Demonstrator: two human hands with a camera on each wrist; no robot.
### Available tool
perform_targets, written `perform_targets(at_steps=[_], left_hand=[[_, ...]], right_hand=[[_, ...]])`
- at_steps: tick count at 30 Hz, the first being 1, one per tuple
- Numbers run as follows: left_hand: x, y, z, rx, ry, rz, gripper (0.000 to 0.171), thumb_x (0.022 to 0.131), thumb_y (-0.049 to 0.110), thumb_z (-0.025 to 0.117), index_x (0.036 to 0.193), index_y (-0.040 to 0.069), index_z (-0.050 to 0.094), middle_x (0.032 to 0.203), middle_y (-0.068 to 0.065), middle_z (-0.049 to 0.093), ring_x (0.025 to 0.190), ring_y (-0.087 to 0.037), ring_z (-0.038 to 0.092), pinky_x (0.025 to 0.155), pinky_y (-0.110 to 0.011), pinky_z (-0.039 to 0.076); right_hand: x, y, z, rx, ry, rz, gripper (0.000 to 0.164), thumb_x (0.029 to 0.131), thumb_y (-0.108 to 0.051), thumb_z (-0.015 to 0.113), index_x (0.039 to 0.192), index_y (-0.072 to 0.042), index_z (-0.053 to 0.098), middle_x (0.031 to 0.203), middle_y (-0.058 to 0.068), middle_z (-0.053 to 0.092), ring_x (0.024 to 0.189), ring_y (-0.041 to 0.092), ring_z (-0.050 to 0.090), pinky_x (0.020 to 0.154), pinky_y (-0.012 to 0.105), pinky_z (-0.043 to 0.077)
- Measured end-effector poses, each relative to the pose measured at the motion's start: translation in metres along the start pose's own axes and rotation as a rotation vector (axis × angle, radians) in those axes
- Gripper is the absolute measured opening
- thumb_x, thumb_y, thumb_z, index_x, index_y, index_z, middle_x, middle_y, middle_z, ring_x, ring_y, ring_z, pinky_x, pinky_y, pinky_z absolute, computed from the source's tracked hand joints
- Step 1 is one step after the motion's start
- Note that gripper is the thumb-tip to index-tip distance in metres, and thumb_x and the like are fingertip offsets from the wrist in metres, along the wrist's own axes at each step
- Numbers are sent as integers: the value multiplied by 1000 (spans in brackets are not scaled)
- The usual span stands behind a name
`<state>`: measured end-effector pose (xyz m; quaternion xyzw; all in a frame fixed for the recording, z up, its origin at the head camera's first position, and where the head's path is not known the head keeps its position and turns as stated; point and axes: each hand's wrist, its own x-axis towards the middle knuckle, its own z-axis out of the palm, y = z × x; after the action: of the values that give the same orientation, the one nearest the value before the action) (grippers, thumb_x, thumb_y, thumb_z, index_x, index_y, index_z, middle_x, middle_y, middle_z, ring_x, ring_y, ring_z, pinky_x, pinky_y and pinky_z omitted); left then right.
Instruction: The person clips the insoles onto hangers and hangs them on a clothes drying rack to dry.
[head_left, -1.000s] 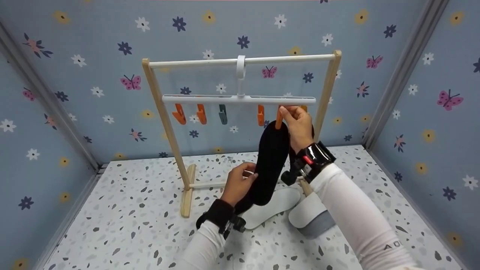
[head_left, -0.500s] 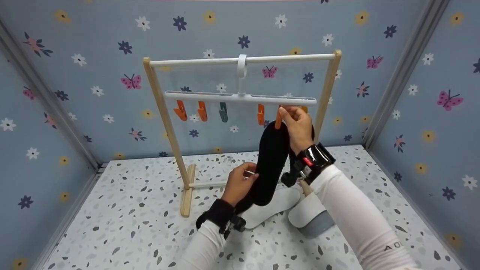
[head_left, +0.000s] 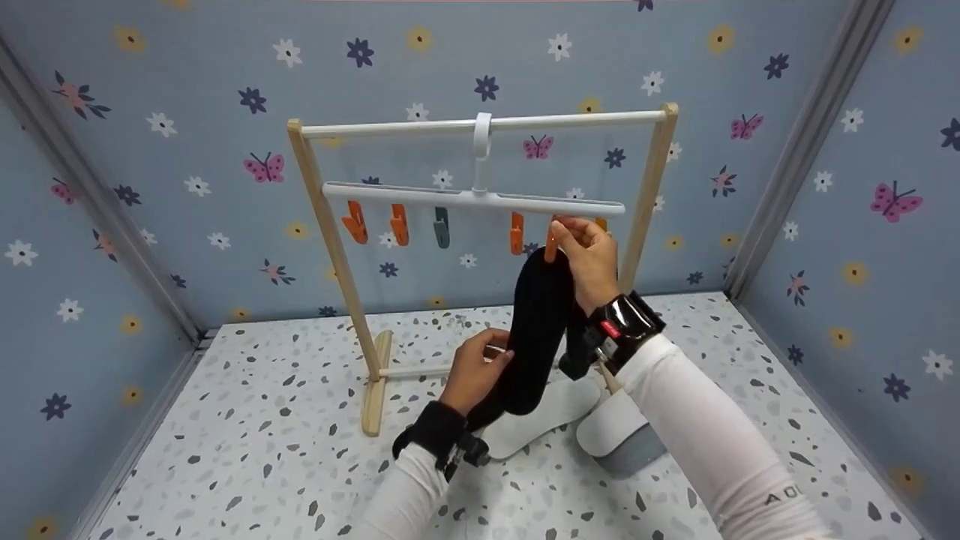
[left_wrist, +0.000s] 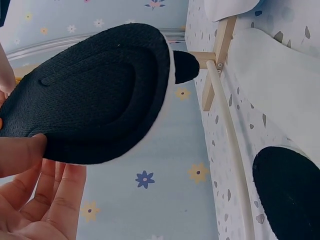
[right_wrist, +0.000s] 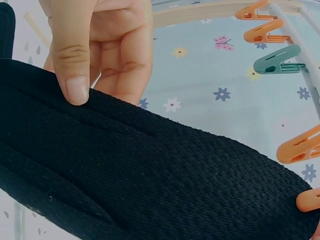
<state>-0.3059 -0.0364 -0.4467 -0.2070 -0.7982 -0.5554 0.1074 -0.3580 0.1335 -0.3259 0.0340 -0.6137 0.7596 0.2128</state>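
Observation:
A black insole (head_left: 536, 337) hangs at a slant below the right half of a white clip hanger (head_left: 405, 196). My right hand (head_left: 594, 262) pinches the orange clothespin (head_left: 551, 246) at the insole's upper end. The clothespin's tip (right_wrist: 309, 201) overlaps the black fabric in the right wrist view. Lower down, my left hand (head_left: 474, 371) holds the insole's left edge between thumb and fingers. The left wrist view shows that thumb on the ridged face, the other fingers behind. A second dark insole (left_wrist: 186, 67) shows partly behind the held one.
The hanger hooks over a wooden rack's white top bar (head_left: 390, 127). Orange clothespins (head_left: 400, 225) and a green clothespin (head_left: 442, 227) hang along it. White insoles (head_left: 559, 409) lie on the speckled floor, near another black insole (left_wrist: 290, 195). A flowered wall stands behind.
The hanger has tilted, its left end rising and its right end dipping. My right hand, with the clothespin and insole top, has shifted slightly left and down. My left hand keeps its hold.

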Motion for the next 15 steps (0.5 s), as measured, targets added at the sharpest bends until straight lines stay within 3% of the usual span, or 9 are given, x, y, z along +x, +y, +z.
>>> perform_targets(at_steps=[15], left_hand=[[-3,-6,3,-44,18,-9,15,87,2,62,101,-3,65,96,-16,66,86,-30,62,79,-40,51]], right_hand=[[-2,2,1,-16,-8,7,27,88,-12,67,107,5,62,86,0,62,82,11,57,79,23,47]])
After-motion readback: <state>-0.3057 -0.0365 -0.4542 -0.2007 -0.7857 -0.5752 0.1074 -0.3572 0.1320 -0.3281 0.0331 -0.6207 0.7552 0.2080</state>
